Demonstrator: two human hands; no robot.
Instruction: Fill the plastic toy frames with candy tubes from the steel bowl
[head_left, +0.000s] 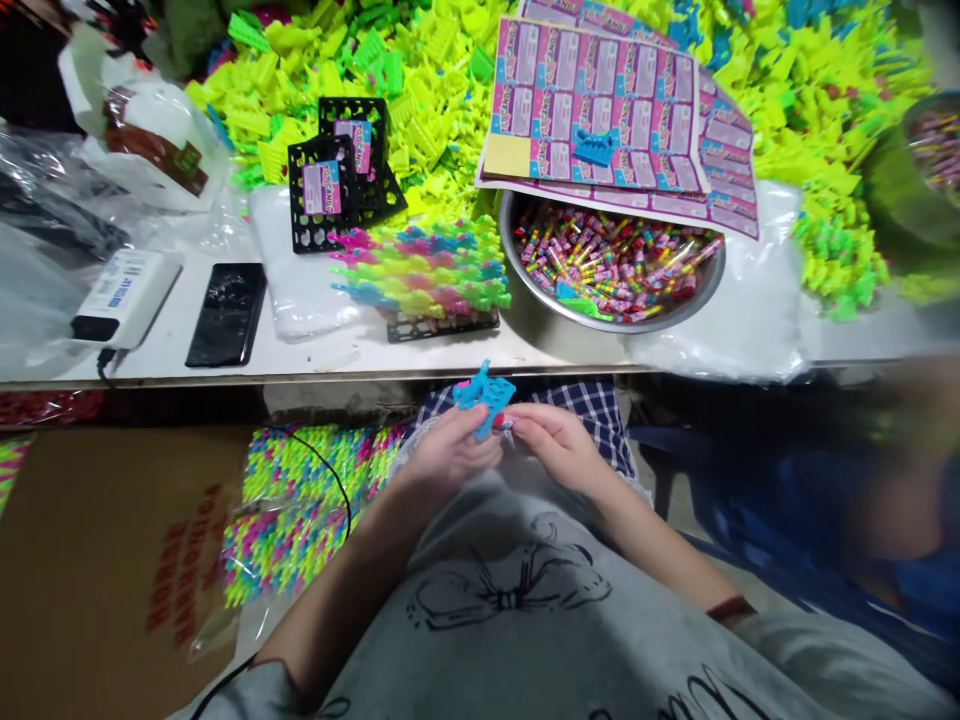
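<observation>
Above my lap, my left hand [459, 448] grips a blue plastic toy piece [491, 392]. My right hand [553, 440] pinches a small candy tube [504, 422] with a red end, held against the lower part of the blue piece. A stack of colourful plastic toys [427, 268] sits on a black perforated tray [442, 326] just beyond my hands. To its right stands a metal bowl [612, 322] full of small candy tubes. Printed label sheets [600, 100] overlap the bowl's far rim, and another blue toy piece [595, 147] lies on them.
Yellow-green plastic pieces [420, 90] are heaped along the back. Two black trays with labels [319, 200], a phone [226, 314] and a white power bank [129, 298] lie at left. A carton [90, 560] and bagged toys [292, 540] are below. A blurred person [900, 490] is at right.
</observation>
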